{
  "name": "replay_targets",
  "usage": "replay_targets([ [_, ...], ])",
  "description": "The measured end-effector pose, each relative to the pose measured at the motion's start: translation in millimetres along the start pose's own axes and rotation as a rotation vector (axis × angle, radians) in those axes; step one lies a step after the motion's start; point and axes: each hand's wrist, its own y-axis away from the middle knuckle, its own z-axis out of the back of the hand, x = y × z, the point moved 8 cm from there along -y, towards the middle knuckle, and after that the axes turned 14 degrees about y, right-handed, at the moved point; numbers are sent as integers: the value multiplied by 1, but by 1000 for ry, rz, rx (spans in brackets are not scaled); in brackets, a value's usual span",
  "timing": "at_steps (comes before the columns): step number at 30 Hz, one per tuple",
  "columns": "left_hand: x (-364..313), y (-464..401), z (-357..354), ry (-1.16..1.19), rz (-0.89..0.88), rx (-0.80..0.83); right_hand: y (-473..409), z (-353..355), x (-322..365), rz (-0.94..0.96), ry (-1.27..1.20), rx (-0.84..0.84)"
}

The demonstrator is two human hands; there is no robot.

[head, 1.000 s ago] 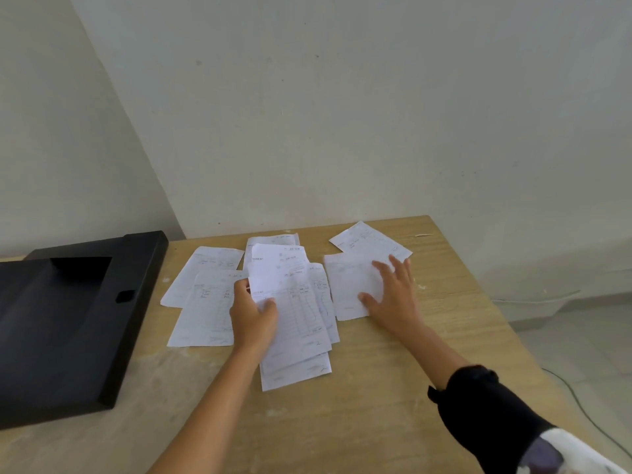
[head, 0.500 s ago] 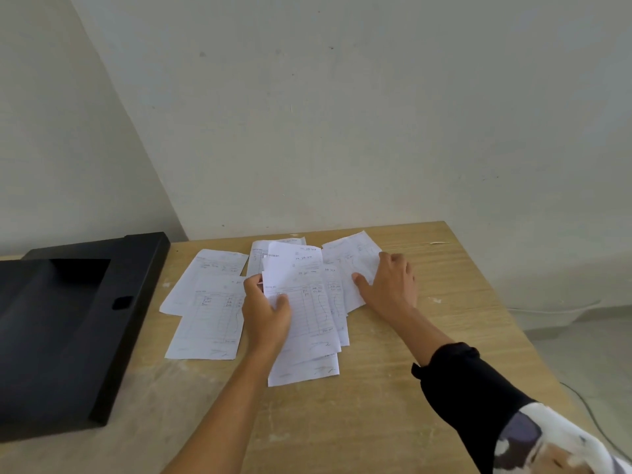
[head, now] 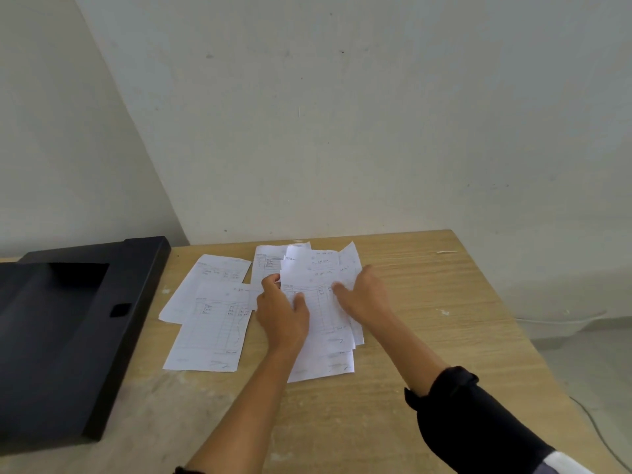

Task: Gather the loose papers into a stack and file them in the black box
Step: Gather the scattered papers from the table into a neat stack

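Table [head: 427, 336]: light wood, set against the wall corner.
Black box [head: 113, 336]: open, on the table's left end, well apart from the sheets.
Overlapped pile [head: 325, 350]: printed forms, mid-table, under both hands.
Two loose forms [head: 208, 330]: flat, left of the pile, overlapping each other.
Left hand [head: 282, 319]: thumb and fingers pinching the pile's left edge.
Right hand [head: 366, 299]: fingers spread, pressing the pile's right side; not gripping.
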Motion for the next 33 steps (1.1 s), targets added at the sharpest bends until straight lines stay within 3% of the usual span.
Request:
replay_targets([
  [4,0,-2,-3,62,18,113,13,-8,3,22,-54,-44],
  [8,-4,-8,14,61,-49,215,20,13,-4,-21,-172,-224],
  [11,-8,-20,42,-66,-170,174,26,26,9,26,-225,-289],
  [15,0,-35,85,-356,-182,-24,31,15,42,83,-239,-202],
  [19,29,-44,93,-640,-61,97,42,17,74,135,-142,-279],
  [24,33,-51,91,-652,-86,137,50,26,109,213,-24,-419],
  [30,28,-59,96,-475,-127,112,22,-23,95,79,-196,-161],
  [33,32,-64,108,-501,-119,88,13,-45,85,39,-105,-163],
])
